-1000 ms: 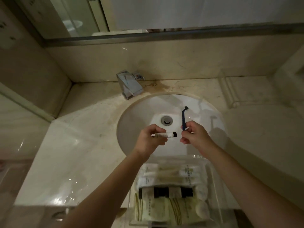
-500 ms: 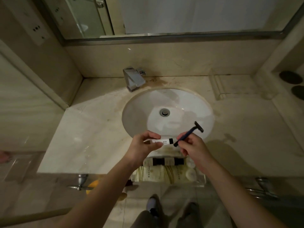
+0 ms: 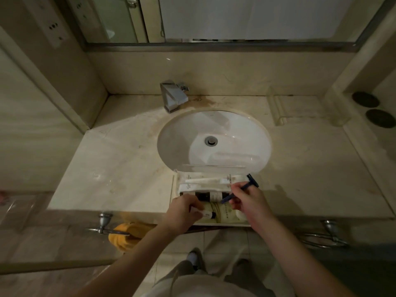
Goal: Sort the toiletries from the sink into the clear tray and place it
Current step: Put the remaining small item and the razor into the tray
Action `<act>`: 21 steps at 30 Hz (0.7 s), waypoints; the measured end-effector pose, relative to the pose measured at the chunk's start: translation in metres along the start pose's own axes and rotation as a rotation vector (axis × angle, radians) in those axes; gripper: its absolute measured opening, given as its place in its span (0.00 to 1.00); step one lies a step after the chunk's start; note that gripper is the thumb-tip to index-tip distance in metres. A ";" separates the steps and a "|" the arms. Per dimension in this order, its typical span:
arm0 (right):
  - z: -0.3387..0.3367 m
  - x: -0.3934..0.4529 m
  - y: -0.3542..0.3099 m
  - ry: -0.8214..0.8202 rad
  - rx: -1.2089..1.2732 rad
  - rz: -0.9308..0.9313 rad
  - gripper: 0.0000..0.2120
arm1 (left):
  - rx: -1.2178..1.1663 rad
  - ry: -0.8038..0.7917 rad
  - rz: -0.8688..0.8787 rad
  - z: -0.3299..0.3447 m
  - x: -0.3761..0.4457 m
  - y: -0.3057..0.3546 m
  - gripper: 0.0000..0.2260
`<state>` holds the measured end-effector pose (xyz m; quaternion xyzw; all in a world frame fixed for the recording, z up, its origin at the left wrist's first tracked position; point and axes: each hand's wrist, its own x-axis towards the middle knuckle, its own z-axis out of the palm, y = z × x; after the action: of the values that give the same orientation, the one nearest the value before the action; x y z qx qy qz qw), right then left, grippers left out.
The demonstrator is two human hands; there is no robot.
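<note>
A clear tray (image 3: 174,187) sits on the counter's front edge, just below the white sink (image 3: 177,138), and holds several packaged toiletries (image 3: 205,185) and small bottles. My left hand (image 3: 182,213) is over the tray's near left corner, closed on a small white tube with a dark cap (image 3: 206,214). My right hand (image 3: 249,200) is over the tray's right side, gripping a dark blue razor (image 3: 246,186) by its handle, head pointing up and right. The sink bowl looks empty apart from the drain (image 3: 211,140).
A chrome faucet (image 3: 172,97) stands behind the sink. A clear dish (image 3: 300,110) lies at the back right of the counter, with two dark round discs (image 3: 372,108) beyond it. A yellow towel (image 3: 126,233) hangs on a rail below the counter front.
Both hands have come down from over the sink to the tray, carrying the tube and razor. The camera view has pulled back, showing the whole tray.
</note>
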<state>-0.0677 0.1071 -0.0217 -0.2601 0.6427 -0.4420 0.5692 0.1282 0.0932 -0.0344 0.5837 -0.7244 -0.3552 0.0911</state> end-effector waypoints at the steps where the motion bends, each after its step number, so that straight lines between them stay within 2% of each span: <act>1: 0.002 -0.001 0.001 0.018 0.016 0.012 0.04 | 0.047 0.017 0.016 0.001 0.000 0.001 0.09; 5: 0.010 -0.001 0.005 0.035 0.110 0.074 0.02 | 0.208 0.036 0.115 0.006 -0.002 0.002 0.09; 10: 0.016 0.001 0.005 0.056 0.235 0.191 0.05 | 0.390 0.094 0.194 0.006 0.000 0.003 0.11; 12: 0.019 0.001 0.005 0.059 0.245 0.237 0.06 | 0.360 0.100 0.198 0.004 0.005 0.002 0.12; 16: 0.028 -0.002 0.005 0.030 0.177 0.271 0.09 | 0.051 0.082 0.192 -0.002 0.015 0.008 0.21; 19: 0.036 -0.005 0.001 0.022 0.233 0.308 0.09 | 0.008 0.025 0.275 -0.011 0.021 0.018 0.12; 21: 0.037 -0.006 -0.001 -0.028 0.235 0.349 0.10 | 0.022 0.041 0.313 -0.017 0.024 0.019 0.07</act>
<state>-0.0309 0.1014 -0.0169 -0.0828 0.6139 -0.4050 0.6725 0.1156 0.0662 -0.0173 0.4717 -0.8084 -0.3166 0.1537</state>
